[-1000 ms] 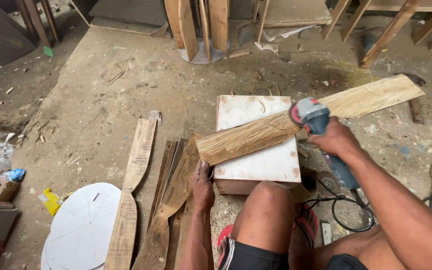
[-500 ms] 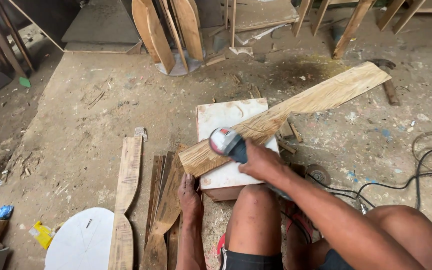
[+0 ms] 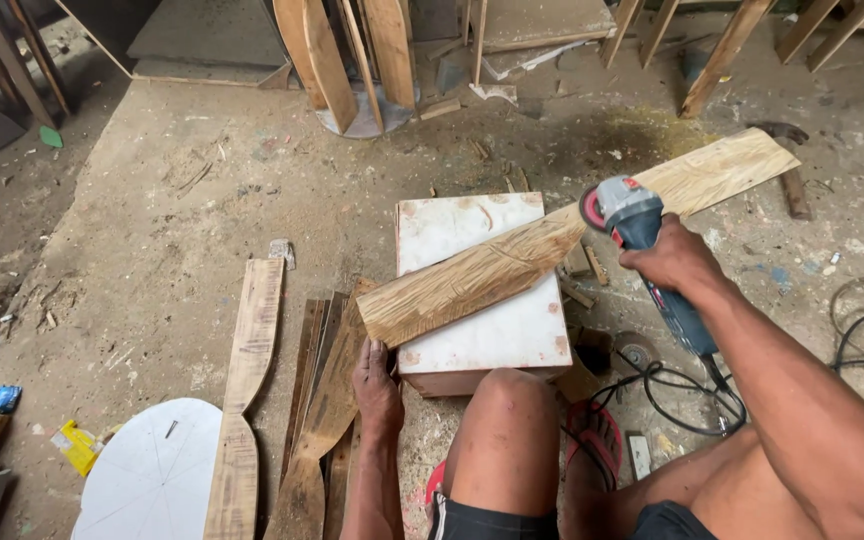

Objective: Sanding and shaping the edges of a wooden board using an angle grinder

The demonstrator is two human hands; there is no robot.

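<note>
Your right hand (image 3: 674,262) has its fingers wrapped tight around the blue-bodied angle grinder with a grey head (image 3: 642,240), its disc against the long curved pale wooden plank (image 3: 512,262) that lies slantwise across the white square box (image 3: 492,330). Your left hand (image 3: 378,385) rests just left of that box, fingers bent down onto the stack of dark shaped wooden slats (image 3: 337,390) on the dusty floor (image 3: 152,230), beneath the plank's near end.

A: Right hand (image 3: 674,262)?
B: Gripping a blue angle grinder (image 3: 647,250), disc at the long curved plank (image 3: 562,235), past the white box's (image 3: 487,300) right edge.
A: Left hand (image 3: 377,383)?
B: On the floor (image 3: 152,230), pressing the stacked planks (image 3: 327,380) just under that plank's near end.
A: Plank position?
B: Diagonal across the box top.
</note>
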